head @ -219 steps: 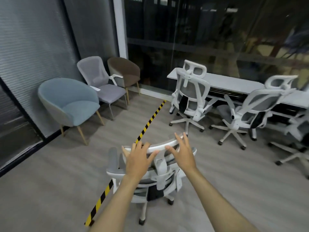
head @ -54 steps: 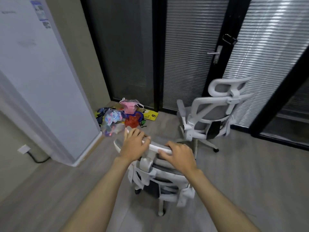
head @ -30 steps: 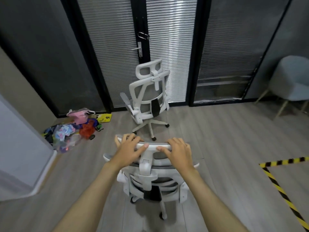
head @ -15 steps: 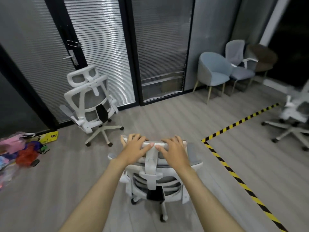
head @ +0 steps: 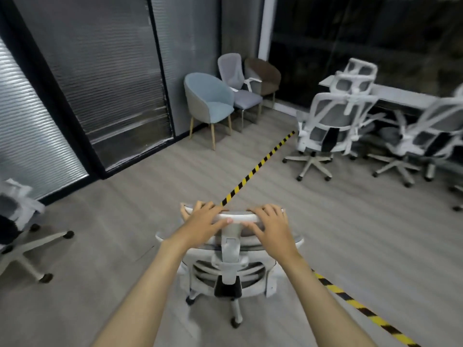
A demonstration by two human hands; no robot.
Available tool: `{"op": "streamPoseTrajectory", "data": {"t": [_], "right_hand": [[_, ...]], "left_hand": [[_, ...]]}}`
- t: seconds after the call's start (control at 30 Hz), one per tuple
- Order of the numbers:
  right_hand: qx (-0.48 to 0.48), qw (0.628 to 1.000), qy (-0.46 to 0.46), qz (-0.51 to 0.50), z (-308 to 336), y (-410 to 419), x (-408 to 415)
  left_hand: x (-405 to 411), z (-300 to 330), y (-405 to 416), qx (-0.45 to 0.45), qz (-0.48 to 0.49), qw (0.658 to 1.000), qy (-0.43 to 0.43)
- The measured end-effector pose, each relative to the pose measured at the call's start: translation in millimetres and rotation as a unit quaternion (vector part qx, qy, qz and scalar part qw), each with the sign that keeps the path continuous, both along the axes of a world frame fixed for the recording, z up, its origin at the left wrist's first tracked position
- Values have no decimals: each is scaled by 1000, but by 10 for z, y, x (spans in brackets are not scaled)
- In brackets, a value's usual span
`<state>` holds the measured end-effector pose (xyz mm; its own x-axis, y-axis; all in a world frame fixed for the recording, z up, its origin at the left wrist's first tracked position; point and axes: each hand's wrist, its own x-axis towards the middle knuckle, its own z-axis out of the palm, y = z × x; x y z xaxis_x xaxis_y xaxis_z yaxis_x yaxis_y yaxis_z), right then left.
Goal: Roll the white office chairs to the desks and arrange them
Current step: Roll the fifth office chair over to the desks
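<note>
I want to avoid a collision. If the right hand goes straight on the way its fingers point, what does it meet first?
Probably bare grey floor; the right hand grips the white headrest, pointing ahead. Depth is unclear.

no legible text, label, brand or number on anything here

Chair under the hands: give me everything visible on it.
The white office chair is seen from behind, upright on the grey wood-look floor. White plastic frame, grey mesh back, a black block low on the back, castor base. The left hand and right hand grip its headrest. Yellow-black floor tape runs under it.
</note>
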<state>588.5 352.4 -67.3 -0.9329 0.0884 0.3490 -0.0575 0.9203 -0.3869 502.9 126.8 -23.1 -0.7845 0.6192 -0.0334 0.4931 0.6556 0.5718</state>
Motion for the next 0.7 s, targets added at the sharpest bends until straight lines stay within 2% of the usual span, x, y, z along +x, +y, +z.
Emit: {"op": "streamPoseTrajectory", "data": {"t": [0.27,0.53,0.7], "right_hand": [[-39,996,-2,-85,-6,1574,-294],[-35,983,20,-178,-66,3261,-528],[-25,975,3,-221,-51,4355,-658]], "left_hand": [[-739,-8,1711,29,-106,994,-14],[-1266,-161,3604,129,-142,982,0],[-1498,-175,4821,159,-135,978,4]]}}
